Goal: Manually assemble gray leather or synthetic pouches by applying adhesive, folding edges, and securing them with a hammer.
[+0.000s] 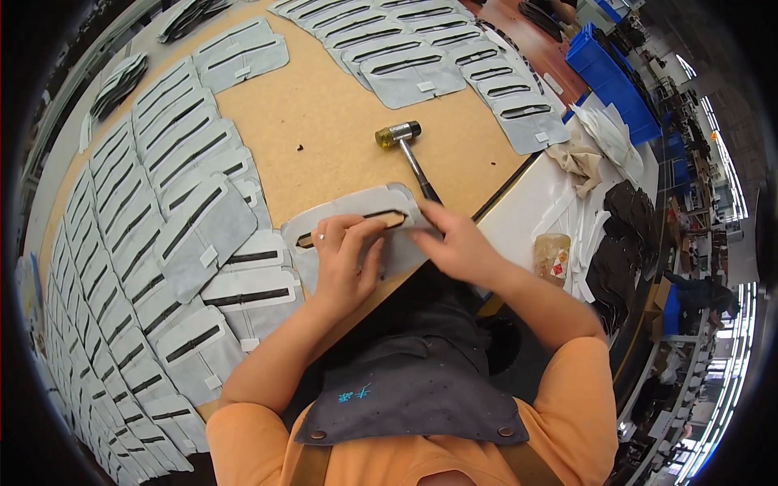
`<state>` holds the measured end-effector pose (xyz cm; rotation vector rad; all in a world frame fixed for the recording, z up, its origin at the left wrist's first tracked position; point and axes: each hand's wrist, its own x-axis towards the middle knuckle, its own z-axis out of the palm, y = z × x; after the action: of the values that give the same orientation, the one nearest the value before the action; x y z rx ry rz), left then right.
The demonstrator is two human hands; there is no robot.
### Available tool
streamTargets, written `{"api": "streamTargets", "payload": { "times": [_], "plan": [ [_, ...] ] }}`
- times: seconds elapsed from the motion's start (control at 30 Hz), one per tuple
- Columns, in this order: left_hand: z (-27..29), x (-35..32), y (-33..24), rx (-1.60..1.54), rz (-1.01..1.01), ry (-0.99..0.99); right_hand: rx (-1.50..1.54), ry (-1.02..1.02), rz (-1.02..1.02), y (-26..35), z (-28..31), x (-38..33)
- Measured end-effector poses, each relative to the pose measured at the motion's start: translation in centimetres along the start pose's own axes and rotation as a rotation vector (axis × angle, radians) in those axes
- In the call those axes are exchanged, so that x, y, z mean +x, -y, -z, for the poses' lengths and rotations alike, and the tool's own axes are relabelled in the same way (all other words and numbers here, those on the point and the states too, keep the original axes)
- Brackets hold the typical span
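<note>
The gray panel (344, 206) lies at the near edge of the tan table (324, 105), beneath both hands. Its long, dark-edged slot (395, 219) runs roughly from 8 o'clock to 2 o'clock, with a tan surface showing within it.

The left hand (348, 255) is unclenched, its bent fingers resting across the slot; whether they pinch anything is hidden. The right hand (458, 243) has thumb and fingers at the panel's 3 o'clock edge, and I cannot tell whether it grips or only presses there.

The panel looks light and thin, probably flexible like coated cloth, so it should bend rather than break. The matte face does not look slippery. The strip around the slot is likely the weakest part, easy to pucker; the broad rounded corners at 11 and 1 o'clock seem safer holds, with a flat palm steadying the middle.

The hammer (398, 135) lies toward 1 o'clock from the panel, its handle end just beside the right hand.

As for writing, the dark apron (413, 397), between 5 and 6 o'clock, carries a short line of blue characters. A cloudy jar (551, 255) near 3 o'clock bears a red-and-white label too small to read. The white tags (209, 257) on the other panels (194, 235), around 9 o'clock, show no legible print.
</note>
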<state>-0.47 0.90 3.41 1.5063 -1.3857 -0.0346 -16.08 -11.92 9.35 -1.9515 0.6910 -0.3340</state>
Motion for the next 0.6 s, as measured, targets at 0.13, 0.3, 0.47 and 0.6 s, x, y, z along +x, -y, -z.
{"api": "streamTargets", "payload": {
  "times": [0.13, 0.3, 0.47, 0.6],
  "plan": [
    [0.5, -0.8, 1.3, 0.058, 0.029, -0.012, -0.145, -0.291, 0.187, -1.8, 5.5, 9.7],
    [-0.3, -1.0, 1.7, 0.043, 0.049, 0.067, -0.026, -0.486, -0.047, -9.3, 12.2, 17.6],
    [-0.3, -1.0, 1.7, 0.037, 0.087, 0.104, -0.112, -0.520, -0.198, -12.9, 14.3, 20.9],
    [-0.2, -0.9, 1.6, 0.044, 0.095, 0.113, -0.172, -0.479, -0.170, -13.2, 14.7, 21.5]
  ]
}}
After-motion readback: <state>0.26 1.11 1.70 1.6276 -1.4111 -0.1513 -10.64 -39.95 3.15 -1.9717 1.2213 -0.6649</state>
